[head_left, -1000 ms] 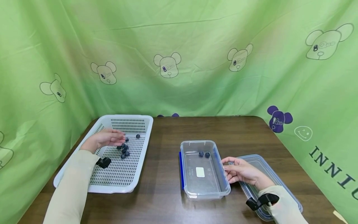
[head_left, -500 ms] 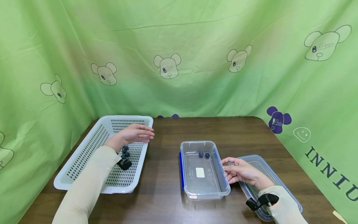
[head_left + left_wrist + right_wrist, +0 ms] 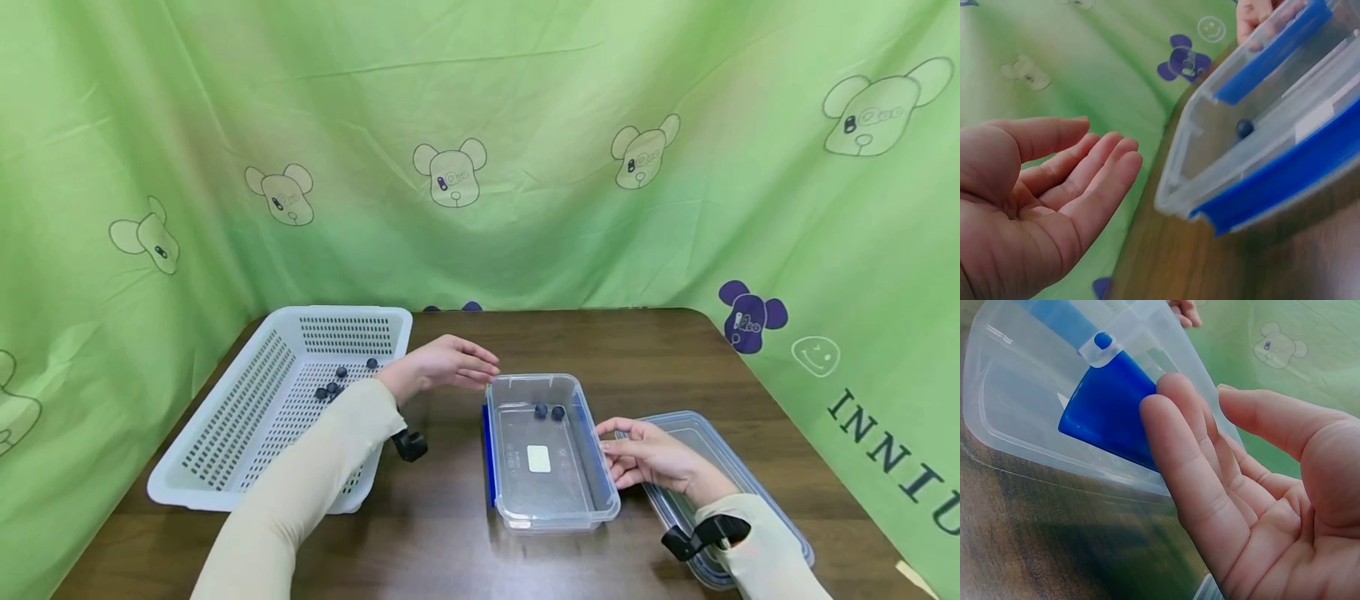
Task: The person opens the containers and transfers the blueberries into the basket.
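Note:
My left hand (image 3: 459, 363) is in the air at the far left corner of a clear plastic food container (image 3: 555, 492). Its fingers (image 3: 1100, 206) are loosely bent, and no object shows in the palm in the left wrist view. Two blueberries (image 3: 549, 412) lie inside the container, near its far end. At the container's right side is my right hand (image 3: 652, 458), relaxed fingers (image 3: 1175, 444) beside the blue side latch (image 3: 1110, 412); whether they touch it I cannot tell. Several more blueberries (image 3: 332, 388) lie in a white perforated basket (image 3: 187, 492), partly covered by my left sleeve.
A clear lid (image 3: 757, 492) lies on the brown wooden table (image 3: 442, 550), under my right wrist. A second blue latch (image 3: 489, 454) hangs on the container's left side. Behind the table hangs a green cloth (image 3: 540, 250) with bear drawings.
My left hand has moved right, from over the basket to the container's far left corner. My right hand and the container have stayed in place.

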